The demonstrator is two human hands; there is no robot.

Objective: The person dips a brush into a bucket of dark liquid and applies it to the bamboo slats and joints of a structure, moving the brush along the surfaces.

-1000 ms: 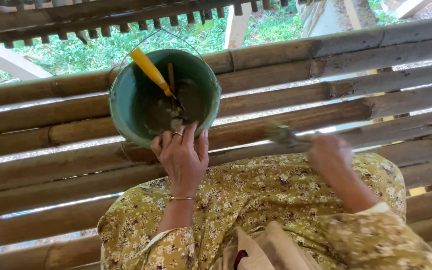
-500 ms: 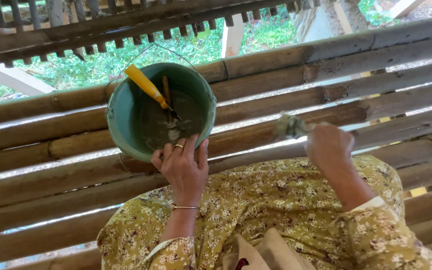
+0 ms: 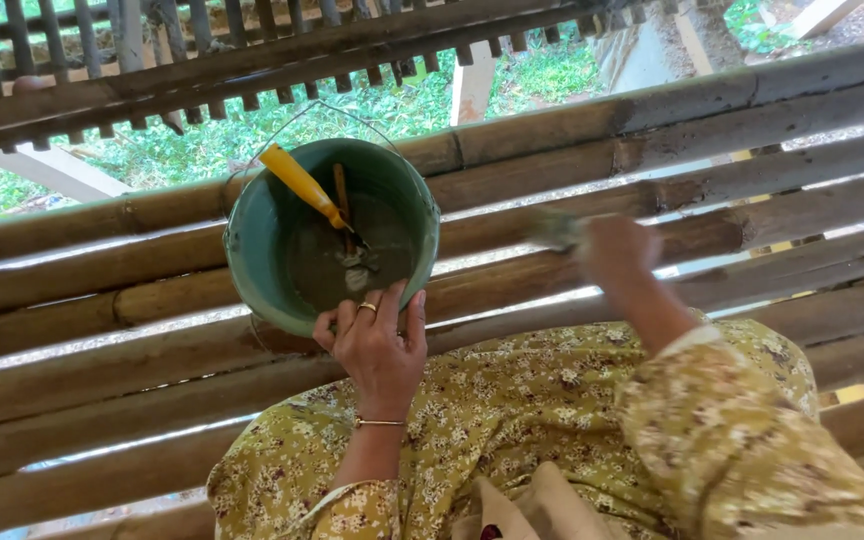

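Against the bamboo poles [image 3: 732, 190] ahead of me, at about one o'clock, my right hand [image 3: 620, 252] is closed around a brush [image 3: 556, 230] whose blurred bristles touch a pole; how tightly my fingers sit on the handle I cannot tell. Several poles near it carry a grey, wet-looking coat, while those toward nine o'clock look bare, so I judge the coating partly done with a good stretch left. At eleven o'clock my left hand [image 3: 377, 345] grips the near rim of the green bucket [image 3: 252, 270], fingers curled over the edge, thumb outside, tipping it toward me. Inside lies a shallow pool of grey paste, low in the bucket, with a yellow-handled tool [image 3: 302, 185] and a thin brown stick [image 3: 342, 200] leaning in it.
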